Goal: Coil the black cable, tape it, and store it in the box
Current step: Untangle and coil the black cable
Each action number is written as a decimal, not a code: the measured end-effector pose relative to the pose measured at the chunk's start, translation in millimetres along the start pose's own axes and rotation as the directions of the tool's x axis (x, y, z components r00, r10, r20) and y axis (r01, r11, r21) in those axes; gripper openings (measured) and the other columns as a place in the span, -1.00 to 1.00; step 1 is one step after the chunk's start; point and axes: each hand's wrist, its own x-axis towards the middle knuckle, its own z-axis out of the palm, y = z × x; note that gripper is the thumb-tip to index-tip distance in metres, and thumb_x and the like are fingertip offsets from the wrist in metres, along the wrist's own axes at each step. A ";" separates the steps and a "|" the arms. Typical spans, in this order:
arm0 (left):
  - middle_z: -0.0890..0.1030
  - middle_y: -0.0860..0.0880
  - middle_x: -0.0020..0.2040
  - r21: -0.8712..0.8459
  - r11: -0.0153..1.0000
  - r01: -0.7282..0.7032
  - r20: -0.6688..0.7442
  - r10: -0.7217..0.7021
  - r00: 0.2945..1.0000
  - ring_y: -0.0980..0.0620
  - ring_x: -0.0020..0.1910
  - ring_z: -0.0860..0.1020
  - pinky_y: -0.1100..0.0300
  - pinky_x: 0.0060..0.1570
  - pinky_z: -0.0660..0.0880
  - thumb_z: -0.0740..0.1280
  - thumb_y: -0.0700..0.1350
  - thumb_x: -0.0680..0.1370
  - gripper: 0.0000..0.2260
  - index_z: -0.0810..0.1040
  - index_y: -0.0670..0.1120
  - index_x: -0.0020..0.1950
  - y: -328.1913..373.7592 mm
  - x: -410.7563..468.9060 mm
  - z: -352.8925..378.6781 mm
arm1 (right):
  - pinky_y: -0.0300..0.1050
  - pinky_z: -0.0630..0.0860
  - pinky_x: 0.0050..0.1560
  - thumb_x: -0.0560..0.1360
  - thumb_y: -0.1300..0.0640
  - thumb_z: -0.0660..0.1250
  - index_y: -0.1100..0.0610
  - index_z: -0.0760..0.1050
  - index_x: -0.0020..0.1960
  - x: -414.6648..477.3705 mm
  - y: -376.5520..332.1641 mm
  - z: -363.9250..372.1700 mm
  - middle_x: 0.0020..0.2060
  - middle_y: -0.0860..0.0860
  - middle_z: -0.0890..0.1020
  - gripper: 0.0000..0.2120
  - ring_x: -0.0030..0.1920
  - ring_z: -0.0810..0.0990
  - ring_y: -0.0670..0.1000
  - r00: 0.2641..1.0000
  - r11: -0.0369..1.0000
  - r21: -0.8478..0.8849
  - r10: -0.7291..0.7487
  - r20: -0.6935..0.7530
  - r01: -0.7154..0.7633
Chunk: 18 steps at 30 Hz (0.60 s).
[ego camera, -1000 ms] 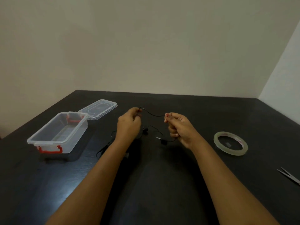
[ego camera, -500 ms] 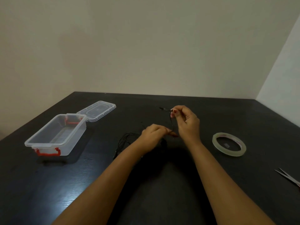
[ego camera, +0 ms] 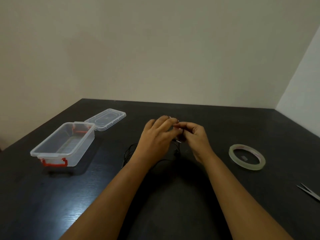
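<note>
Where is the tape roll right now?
Head view: the tape roll lies flat on the table, right of the right hand and beyond the scissors.

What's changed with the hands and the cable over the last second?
The left hand moved right to meet the right hand, closing the gap where the black cable was stretched; the right hand pinches it, the left's grip is hidden. The tape roll, open box, lid and scissors stayed put.

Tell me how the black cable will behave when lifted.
Probably floppy: the black cable lies in loose loops on the table. Likely light, being so thin. It may spring uncoiled unless pinched, as the right hand does.
</note>
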 end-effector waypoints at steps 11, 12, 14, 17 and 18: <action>0.60 -0.11 -0.16 -0.714 0.142 0.686 0.479 -0.614 0.627 0.07 -0.31 0.60 0.16 -0.28 0.57 0.29 -0.01 0.56 -0.82 0.47 -0.09 -0.15 8.2 8.5 -13.9 | -0.19 0.54 -0.23 0.56 0.36 0.22 0.10 0.59 0.10 3.9 1.3 -6.2 0.02 0.02 0.66 -0.73 -0.33 0.58 -0.13 0.996 0.998 0.062 0.022 -0.087 -0.017; 0.60 -0.11 -0.11 -0.704 0.086 0.705 0.520 -0.614 0.594 0.07 -0.30 0.60 0.22 -0.32 0.54 0.33 -0.04 0.54 -0.86 0.44 -0.08 -0.10 9.3 8.4 -12.1 | -0.21 0.53 -0.25 0.56 0.35 0.22 0.10 0.59 0.11 4.1 2.0 -5.3 0.02 0.02 0.67 -0.74 -0.34 0.56 -0.14 0.996 0.999 0.044 0.018 -0.083 -0.014; 0.56 -0.11 0.01 -0.678 -0.059 0.732 0.607 -0.606 0.514 0.05 -0.24 0.62 0.27 -0.33 0.51 0.36 -0.14 0.52 -0.83 0.41 -0.08 0.05 11.1 7.5 -9.5 | -0.25 0.51 -0.29 0.56 0.34 0.23 0.12 0.59 0.11 3.9 2.0 -3.7 0.02 0.02 0.68 -0.75 -0.36 0.55 -0.15 0.997 1.000 0.011 0.005 -0.081 -0.004; 0.49 -0.09 0.10 -0.672 -0.314 0.670 0.673 -0.636 0.378 0.03 -0.13 0.61 0.25 -0.24 0.53 0.31 -0.27 0.54 -0.71 0.37 -0.09 0.22 9.1 8.0 -12.1 | -0.28 0.48 -0.35 0.55 0.34 0.23 0.12 0.60 0.09 3.7 1.4 -3.2 0.00 -0.01 0.69 -0.75 -0.39 0.51 -0.15 0.995 1.000 -0.019 -0.017 -0.103 0.015; 0.50 -0.08 0.09 -0.657 -0.367 0.659 0.701 -0.619 0.355 0.04 -0.13 0.59 0.25 -0.22 0.53 0.29 -0.27 0.55 -0.72 0.39 -0.11 0.24 6.0 9.6 -14.3 | -0.29 0.46 -0.37 0.55 0.35 0.23 0.11 0.60 0.08 3.4 0.9 -3.7 -0.01 -0.02 0.69 -0.75 -0.41 0.50 -0.15 0.994 1.000 -0.019 -0.022 -0.111 0.020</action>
